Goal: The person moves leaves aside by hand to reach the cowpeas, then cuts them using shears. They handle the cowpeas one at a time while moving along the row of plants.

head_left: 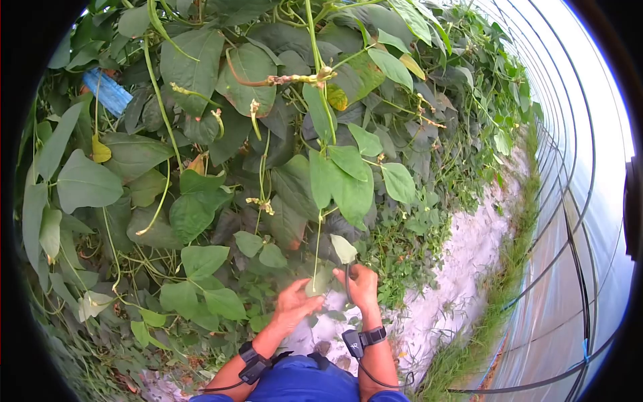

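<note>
My left hand (295,307) is at the lower middle, fingers apart, beside a hanging green stem (317,251) whose lower end has a pale green leaf (317,283). To the right, my right hand (362,286) has its fingers curled, close to a dark curved strip (347,285) below a whitish leaf (343,248). What its fingertips grip is too small to make out. Both wrists wear black straps with small boxes and cables. Above the hands hangs a vine with bright green leaves (348,184).
Dense bean foliage (261,154) with long thin pods (161,100) fills the left and top. A blue strip (107,92) sits at the upper left. Pale ground cover (462,268), grass (469,335) and a clear film wall with dark hoops (569,221) lie to the right.
</note>
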`<state>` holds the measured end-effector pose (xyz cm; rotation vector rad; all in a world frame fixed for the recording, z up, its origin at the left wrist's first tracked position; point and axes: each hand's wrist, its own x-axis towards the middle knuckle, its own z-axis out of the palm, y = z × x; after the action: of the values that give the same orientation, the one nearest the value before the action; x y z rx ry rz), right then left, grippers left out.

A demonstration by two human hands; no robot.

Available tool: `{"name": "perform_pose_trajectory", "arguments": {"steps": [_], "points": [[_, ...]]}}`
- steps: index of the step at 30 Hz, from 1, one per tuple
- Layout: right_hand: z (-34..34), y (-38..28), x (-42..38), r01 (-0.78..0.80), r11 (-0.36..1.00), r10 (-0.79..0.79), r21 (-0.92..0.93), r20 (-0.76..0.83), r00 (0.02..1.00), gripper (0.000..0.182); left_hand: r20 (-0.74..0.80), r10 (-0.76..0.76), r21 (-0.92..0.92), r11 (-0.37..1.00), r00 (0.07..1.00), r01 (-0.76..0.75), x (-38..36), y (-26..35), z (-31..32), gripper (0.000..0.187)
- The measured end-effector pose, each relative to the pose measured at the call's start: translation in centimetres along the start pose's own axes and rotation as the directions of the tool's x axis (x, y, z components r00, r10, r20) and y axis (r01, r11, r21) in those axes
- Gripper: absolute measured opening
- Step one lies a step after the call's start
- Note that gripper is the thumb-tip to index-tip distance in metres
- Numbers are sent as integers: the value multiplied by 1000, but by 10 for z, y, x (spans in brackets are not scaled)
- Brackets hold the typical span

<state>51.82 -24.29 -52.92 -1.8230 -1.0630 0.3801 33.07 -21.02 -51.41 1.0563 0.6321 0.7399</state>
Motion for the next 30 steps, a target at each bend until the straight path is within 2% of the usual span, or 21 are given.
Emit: {"name": "perform_pose_trajectory", "arguments": {"steps": [2,7,8,10,14,16,17,19,20,22,23,24,26,30], "points": [[3,-1,-2,16,999,-16,28,-6,1000,44,-15,-2,85,996,1000,3,2,-13,-7,26],[3,16,-4,-46,999,46,-4,53,998,47,-201,-2,41,999,980,11,2,-36,-18,17],[7,26,-4,28,1000,-28,6,40,999,41,-237,-14,53,998,971,27,0,-37,-19,15],[7,31,-5,11,1000,-11,3,57,998,41,-266,39,44,999,963,-28,-4,-39,-21,14],[20,61,-3,18,1000,-18,-1,103,995,38,-390,36,-45,997,920,-58,-12,-51,-32,18],[21,50,-6,-76,996,69,38,153,986,44,-534,74,-58,991,842,-124,-20,-54,-37,19],[19,46,-8,-28,1000,26,5,159,987,43,-552,72,-60,990,831,-126,-24,-56,-41,19],[24,42,-11,-15,1000,17,-14,171,985,43,-687,79,-96,976,722,-197,-34,-57,-51,16],[24,41,-15,1,999,5,-35,163,987,43,-690,70,-98,977,720,-189,-40,-59,-56,16],[23,39,-19,11,999,-2,-50,178,984,43,-750,104,-52,975,653,-215,-46,-60,-66,10],[24,38,-22,26,998,-13,-64,189,982,44,-759,145,-54,958,634,-283,-48,-61,-69,8],[24,38,-24,44,996,-28,-76,199,980,44,-757,147,-52,957,637,-284,-49,-61,-73,8],[26,43,-24,56,996,-42,-74,183,982,46,-812,121,-81,946,571,-315,-50,-60,-83,8],[32,49,-28,50,992,-34,-120,132,991,48,-838,96,-115,931,537,-345,-61,-52,-98,10]]}}
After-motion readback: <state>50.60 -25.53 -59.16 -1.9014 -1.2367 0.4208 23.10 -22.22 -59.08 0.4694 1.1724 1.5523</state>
